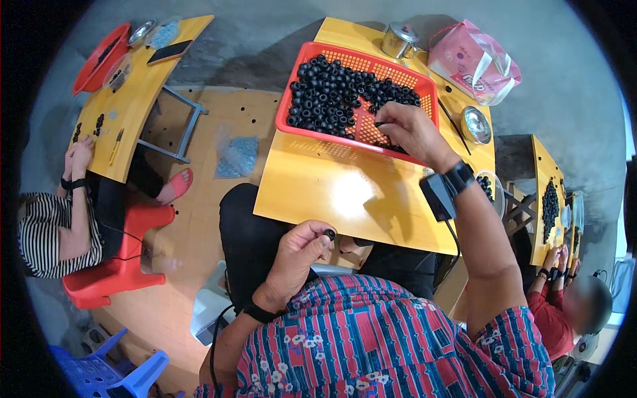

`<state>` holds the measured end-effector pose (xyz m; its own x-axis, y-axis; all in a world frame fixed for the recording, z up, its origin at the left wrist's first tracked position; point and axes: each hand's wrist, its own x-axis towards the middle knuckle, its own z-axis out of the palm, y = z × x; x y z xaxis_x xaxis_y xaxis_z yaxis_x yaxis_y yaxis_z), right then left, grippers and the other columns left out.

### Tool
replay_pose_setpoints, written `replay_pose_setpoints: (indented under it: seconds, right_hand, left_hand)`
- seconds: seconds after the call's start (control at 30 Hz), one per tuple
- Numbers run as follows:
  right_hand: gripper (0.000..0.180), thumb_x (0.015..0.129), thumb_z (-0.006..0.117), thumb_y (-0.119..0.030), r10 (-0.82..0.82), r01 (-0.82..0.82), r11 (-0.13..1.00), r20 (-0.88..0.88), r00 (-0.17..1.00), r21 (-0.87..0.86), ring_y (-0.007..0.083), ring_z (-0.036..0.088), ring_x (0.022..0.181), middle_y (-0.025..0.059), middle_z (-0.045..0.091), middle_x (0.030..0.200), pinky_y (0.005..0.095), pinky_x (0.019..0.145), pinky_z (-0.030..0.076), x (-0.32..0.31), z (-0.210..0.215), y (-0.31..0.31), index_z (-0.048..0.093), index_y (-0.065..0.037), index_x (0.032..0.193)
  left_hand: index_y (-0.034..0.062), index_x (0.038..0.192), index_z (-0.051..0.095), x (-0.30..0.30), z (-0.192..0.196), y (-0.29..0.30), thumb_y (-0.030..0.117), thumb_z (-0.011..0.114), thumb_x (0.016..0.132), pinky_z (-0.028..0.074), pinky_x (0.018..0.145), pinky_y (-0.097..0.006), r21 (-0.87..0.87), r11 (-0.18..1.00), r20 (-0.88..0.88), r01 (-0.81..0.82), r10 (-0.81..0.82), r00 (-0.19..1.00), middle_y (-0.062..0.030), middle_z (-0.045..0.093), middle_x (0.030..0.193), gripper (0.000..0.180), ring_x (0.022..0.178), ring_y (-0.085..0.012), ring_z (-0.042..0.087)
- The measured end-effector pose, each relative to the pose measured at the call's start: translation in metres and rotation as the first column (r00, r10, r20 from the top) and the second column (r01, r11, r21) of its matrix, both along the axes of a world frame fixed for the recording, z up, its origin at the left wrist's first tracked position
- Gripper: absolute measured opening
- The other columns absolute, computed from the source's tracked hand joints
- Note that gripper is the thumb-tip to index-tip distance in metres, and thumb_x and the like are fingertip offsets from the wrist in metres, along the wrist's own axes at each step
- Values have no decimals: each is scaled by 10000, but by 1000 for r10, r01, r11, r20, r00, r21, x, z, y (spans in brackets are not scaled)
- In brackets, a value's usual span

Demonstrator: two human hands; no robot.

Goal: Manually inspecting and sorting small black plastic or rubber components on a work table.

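My left hand (298, 257) is above my lap, near the table's front edge. Its thumb and forefinger pinch a small black ring-shaped part (329, 234) with a hole in its middle. My right hand (413, 132) reaches into a red plastic basket (284, 109), over its right side. The fingers there are closed, with a dark piece at their tips that looks like another such part. Many loose black ring-shaped parts (325, 93) fill the basket, heaped mostly at its left. Bare red mesh shows near the right fingertips.
The basket stands on a yellow table (312, 179). A lidded metal pot (400, 41), a pink bag (474, 63), a metal bowl (476, 125) and a dark stick (454, 126) lie around it. A clear container (490, 186) sits right. Other people work at tables left and right.
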<state>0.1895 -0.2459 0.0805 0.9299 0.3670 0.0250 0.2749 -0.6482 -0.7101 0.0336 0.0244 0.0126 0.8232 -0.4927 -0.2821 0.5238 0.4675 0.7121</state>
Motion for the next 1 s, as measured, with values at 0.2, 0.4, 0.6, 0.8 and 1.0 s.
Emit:
replay_pose_setpoints:
  seconds: [0.2,0.4,0.6,0.8,1.0]
  right_hand:
    - [57,870,553,-58,-56,142,935,-260,964,326,49,463,594,-20,502,720,202,539,391,-72,27,24,516,-34,905]
    - [83,900,533,-103,101,322,729,-561,821,603,78,511,596,11,583,785,204,554,410,-131,-11,31,528,-62,973]
    - [108,903,536,-119,234,608,342,-692,683,716,114,555,604,53,616,832,232,577,472,-172,-43,17,539,-60,994]
    - [87,854,604,-129,-110,678,303,-681,724,670,87,497,566,10,580,734,231,520,404,-181,-41,-23,593,-45,873]
    - [179,794,680,-152,-720,720,683,-54,692,123,98,475,536,22,514,612,267,506,402,-184,-61,-46,677,-36,929]
  left_hand:
    - [32,1053,558,-7,6,-4,144,567,920,419,698,-224,70,997,67,6,-11,998,-8,555,883,173,743,-79,496]
    - [27,1022,548,-13,9,-10,85,509,920,421,712,-242,8,1000,14,22,-22,1000,-17,537,850,124,722,-85,482]
    - [41,1019,544,-20,11,-5,109,518,931,419,681,-255,-30,999,40,-19,21,999,-19,514,827,114,721,-101,473]
    - [46,1023,544,-21,8,-10,114,515,937,415,665,-243,-33,999,35,-6,7,999,-15,517,829,114,724,-94,473]
    - [32,1037,543,-22,8,-12,108,529,930,416,678,-239,-37,999,26,13,-12,1000,-19,526,831,132,726,-94,479]
